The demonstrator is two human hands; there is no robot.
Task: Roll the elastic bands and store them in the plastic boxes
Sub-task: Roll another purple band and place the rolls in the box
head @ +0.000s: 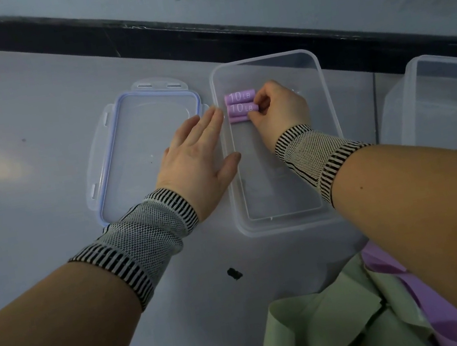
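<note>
Three rolled purple bands lie side by side at the far left of the open plastic box, two of them showing "10 LB". The right hand reaches into the box with its fingers curled onto the right ends of the rolls, apparently pinching the nearest one to seat it against the others, though the fingertips hide the exact contact. The left hand lies flat and relaxed against the box's left wall, fingers straight, steadying it. The box's lid rests upside down on the bench just beside it. So storage has only begun: most of the box floor is bare, a second clear box stands to the right, and loose green bands and purple bands lie unrolled in a heap at the near edge, waiting their turn.
</note>
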